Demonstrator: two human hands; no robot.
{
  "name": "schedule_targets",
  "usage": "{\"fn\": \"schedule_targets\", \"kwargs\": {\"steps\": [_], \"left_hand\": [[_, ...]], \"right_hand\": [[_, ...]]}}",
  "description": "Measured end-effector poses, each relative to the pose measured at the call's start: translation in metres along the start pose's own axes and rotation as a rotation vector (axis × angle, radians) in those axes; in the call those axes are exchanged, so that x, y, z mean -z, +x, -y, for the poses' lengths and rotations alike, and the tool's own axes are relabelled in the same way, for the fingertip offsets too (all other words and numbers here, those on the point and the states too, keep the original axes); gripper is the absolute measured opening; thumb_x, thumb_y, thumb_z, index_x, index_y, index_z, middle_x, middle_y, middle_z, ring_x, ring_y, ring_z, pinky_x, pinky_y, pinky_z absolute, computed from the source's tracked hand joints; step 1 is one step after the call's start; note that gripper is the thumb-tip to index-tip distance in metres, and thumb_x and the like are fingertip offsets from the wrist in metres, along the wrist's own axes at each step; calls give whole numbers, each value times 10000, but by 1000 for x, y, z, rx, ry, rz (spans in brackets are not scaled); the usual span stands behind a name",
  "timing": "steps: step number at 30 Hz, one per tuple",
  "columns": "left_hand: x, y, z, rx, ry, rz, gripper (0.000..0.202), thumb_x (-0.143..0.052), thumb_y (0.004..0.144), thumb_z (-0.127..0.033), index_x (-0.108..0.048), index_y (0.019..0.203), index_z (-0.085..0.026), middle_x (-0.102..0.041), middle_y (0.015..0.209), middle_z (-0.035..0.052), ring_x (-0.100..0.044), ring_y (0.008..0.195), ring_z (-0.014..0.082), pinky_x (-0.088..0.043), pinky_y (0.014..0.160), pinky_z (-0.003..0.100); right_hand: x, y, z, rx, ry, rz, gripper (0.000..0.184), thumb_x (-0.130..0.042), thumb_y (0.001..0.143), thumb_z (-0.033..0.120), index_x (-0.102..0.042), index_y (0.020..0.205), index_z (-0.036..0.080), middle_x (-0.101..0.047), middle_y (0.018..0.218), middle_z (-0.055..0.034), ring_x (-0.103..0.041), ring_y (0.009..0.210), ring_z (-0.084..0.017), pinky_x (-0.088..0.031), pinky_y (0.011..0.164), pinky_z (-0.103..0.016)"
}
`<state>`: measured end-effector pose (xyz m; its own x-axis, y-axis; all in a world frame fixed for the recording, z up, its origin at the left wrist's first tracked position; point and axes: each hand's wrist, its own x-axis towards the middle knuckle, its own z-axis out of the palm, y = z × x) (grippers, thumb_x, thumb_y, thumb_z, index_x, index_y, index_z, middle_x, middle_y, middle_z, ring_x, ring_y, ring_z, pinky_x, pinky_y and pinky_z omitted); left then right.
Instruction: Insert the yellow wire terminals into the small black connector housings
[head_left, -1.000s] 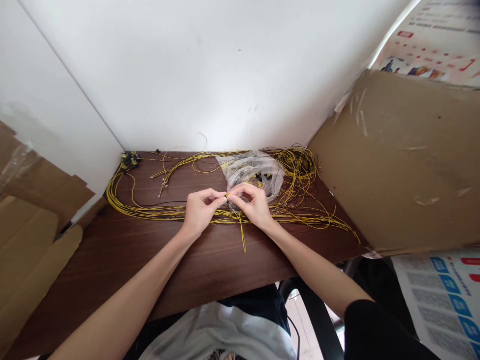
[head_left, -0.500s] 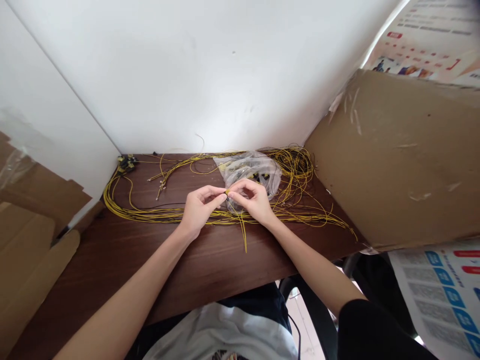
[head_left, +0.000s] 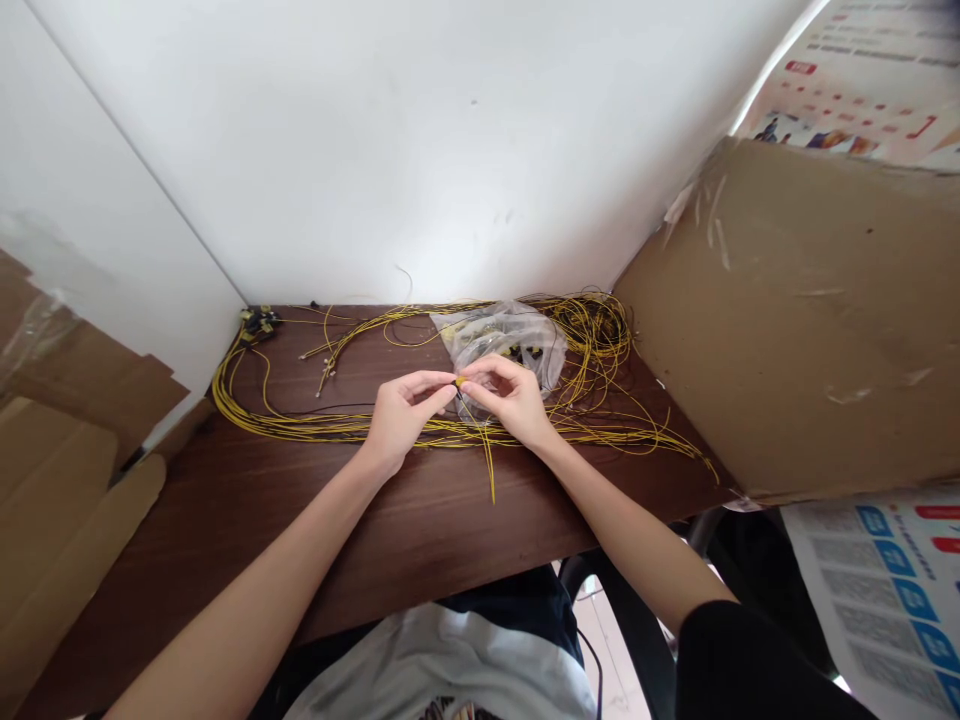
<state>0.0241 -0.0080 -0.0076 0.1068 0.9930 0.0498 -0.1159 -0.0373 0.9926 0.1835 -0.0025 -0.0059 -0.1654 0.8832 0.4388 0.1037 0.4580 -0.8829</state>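
Note:
My left hand [head_left: 401, 415] and my right hand [head_left: 510, 400] meet over the middle of a dark wooden table [head_left: 315, 520]. Both pinch the same small yellow connector [head_left: 459, 381] on the end of thin yellow wires [head_left: 486, 460] that hang down toward me. Just behind my right hand lies a clear plastic bag [head_left: 506, 340] with small yellow and black parts inside. Long yellow wires [head_left: 247, 405] are looped across the table's far half.
A big cardboard box [head_left: 795, 320] stands at the table's right end. Flat cardboard [head_left: 60, 470] leans at the left. A few black connectors [head_left: 259, 322] lie in the far left corner. White walls close the back and left.
My hands have stayed together on the connector, with only small finger shifts. The view has wobbled slightly.

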Motion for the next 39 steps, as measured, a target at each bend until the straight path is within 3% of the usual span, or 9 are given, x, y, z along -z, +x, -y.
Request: {"fn": "schedule_targets", "kwargs": {"steps": [6,14,21,26,33,39], "left_hand": [[-1,0,0,6,-7,-16,287,-756,615,-315,-712,831,-132,-702,809,62,-599,691,139,-484,600,244],[-1,-1,-1,48,-102,-19,249,-768,598,-277,-714,796,-136,-686,749,39,-567,634,101,-461,600,230],[-2,-3,-5,77,-161,-20,216,-760,580,-249,-708,754,-132,-659,663,24,-548,591,97,-442,600,251],[-4,-4,-8,96,-192,-28,207,-757,572,-237,-705,742,-131,-654,643,21,-537,575,93,-432,588,248],[-2,-3,-3,-2,-113,-7,207,-752,620,-262,-708,785,-146,-673,739,27,-564,646,98,-455,597,215],[-2,-4,-4,-75,-7,-4,228,-744,641,-288,-701,812,-143,-699,827,55,-615,735,148,-499,689,258]], "right_hand": [[3,1,2,73,-68,17,97,-644,776,295,-678,844,236,-646,841,-21,-588,793,-151,-473,727,-310],[0,1,-1,-25,99,20,154,-687,728,336,-666,827,220,-633,834,-18,-595,779,-139,-494,741,-297],[-4,1,1,-192,254,0,272,-746,628,408,-648,786,210,-666,785,-5,-624,749,-140,-519,778,-320],[-5,0,-2,-194,279,-8,259,-747,633,392,-652,790,208,-674,788,-2,-628,747,-134,-521,779,-313],[-5,-1,2,-165,294,13,235,-737,659,342,-685,862,235,-686,793,10,-632,751,-126,-515,795,-308],[-1,2,0,-215,259,23,218,-708,695,358,-696,861,217,-693,745,6,-633,696,-120,-512,736,-288]]}}
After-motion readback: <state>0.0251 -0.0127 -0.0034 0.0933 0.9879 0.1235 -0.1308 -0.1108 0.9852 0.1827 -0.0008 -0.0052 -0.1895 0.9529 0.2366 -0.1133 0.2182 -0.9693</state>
